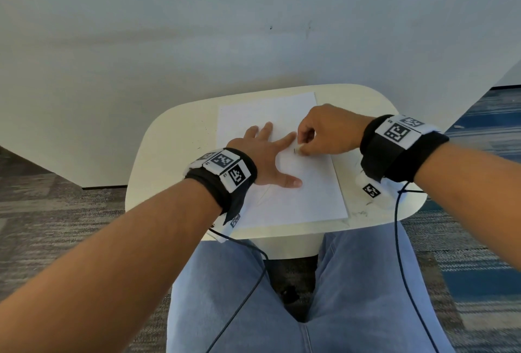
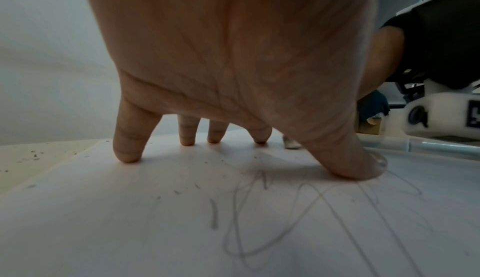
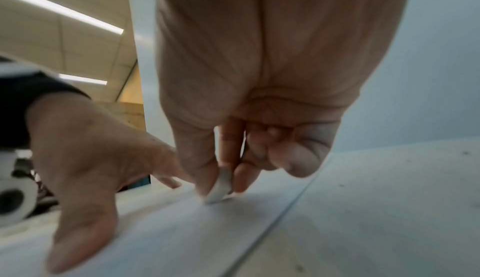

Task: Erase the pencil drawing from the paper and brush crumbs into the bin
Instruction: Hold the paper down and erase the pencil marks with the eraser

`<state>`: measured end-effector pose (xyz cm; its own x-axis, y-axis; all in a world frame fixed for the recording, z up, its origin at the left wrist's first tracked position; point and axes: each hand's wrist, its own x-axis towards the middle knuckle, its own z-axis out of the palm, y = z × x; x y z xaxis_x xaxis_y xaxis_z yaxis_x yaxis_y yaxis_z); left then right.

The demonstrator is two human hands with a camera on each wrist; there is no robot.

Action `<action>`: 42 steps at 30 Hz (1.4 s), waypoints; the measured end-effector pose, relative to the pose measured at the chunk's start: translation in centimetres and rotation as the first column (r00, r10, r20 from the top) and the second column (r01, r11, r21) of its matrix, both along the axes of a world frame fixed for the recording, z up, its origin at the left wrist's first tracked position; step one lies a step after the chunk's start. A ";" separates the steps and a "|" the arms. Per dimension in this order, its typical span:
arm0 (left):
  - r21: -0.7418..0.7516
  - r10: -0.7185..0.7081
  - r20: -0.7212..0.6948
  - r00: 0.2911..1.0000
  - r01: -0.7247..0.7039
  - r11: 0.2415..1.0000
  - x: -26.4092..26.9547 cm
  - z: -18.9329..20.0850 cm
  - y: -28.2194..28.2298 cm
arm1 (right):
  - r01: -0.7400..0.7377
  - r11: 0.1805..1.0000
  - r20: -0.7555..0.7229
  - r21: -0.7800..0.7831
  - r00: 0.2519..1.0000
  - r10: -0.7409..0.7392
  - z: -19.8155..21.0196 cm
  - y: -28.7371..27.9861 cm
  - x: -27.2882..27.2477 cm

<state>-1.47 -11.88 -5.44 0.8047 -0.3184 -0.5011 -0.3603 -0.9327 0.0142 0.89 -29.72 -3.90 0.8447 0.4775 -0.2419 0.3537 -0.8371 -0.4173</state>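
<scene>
A white sheet of paper (image 1: 298, 197) lies on a small cream table (image 1: 169, 149). Faint pencil scribbles (image 2: 272, 220) cross the sheet near the wrist. My left hand (image 1: 267, 152) lies flat on the paper with fingers spread, its fingertips (image 2: 128, 156) pressing down. My right hand (image 1: 324, 132) pinches a small white eraser (image 3: 219, 187) between thumb and fingers, its tip touching the paper just beyond the left index finger. The same eraser (image 2: 291, 143) shows behind the left thumb. Dark crumbs (image 2: 197, 186) dot the sheet. No bin is in view.
Crumbs (image 2: 33, 156) also lie on the bare table left of the paper. A grey wall (image 1: 253, 28) rises right behind the table. Carpet (image 1: 56, 206) surrounds it, my legs in jeans (image 1: 310, 296) sit under its near edge, and cables (image 1: 400, 239) hang from both wristbands.
</scene>
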 end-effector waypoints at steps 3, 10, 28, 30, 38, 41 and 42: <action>-0.005 0.005 -0.003 1.000 -0.005 1.000 0.0 -0.1 0.1 | -0.024 1.000 -0.036 -0.001 0.999 0.024 -0.1 0.0 -0.5; 0.008 0.012 0.008 1.000 -0.012 1.000 -0.4 0.1 -0.1 | 0.342 0.893 -0.265 0.291 0.926 -0.268 -0.1 -0.3 1.6; 0.018 0.157 0.024 0.987 -0.157 0.987 -7.6 -0.7 4.5 | 0.450 0.867 -0.434 0.216 0.839 -0.327 -0.2 1.4 1.9; 0.009 0.108 -0.011 0.994 -0.107 0.994 -8.4 -1.0 4.7 | 0.448 0.868 -0.431 0.216 0.841 -0.327 -0.1 1.4 1.8; -0.061 0.029 0.042 0.999 -0.026 0.998 -6.3 0.1 1.0 | 0.447 0.871 -0.429 0.206 0.841 -0.330 0.0 1.6 1.7; -0.092 -0.034 -0.022 0.999 0.032 0.995 -6.0 -0.7 -1.5 | 0.454 0.866 -0.428 0.211 0.839 -0.336 0.0 1.6 1.6; -0.052 0.024 -0.031 0.999 -0.026 0.998 -5.7 -0.9 -1.1 | 0.455 0.865 -0.429 0.210 0.838 -0.337 0.0 1.6 1.6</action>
<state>-7.21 -13.01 -6.38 0.7975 -0.3248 -0.5084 -0.3357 -0.9391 0.0732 2.46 -28.13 -3.91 0.8528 0.2182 -0.4745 -0.2101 -0.6885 -0.6942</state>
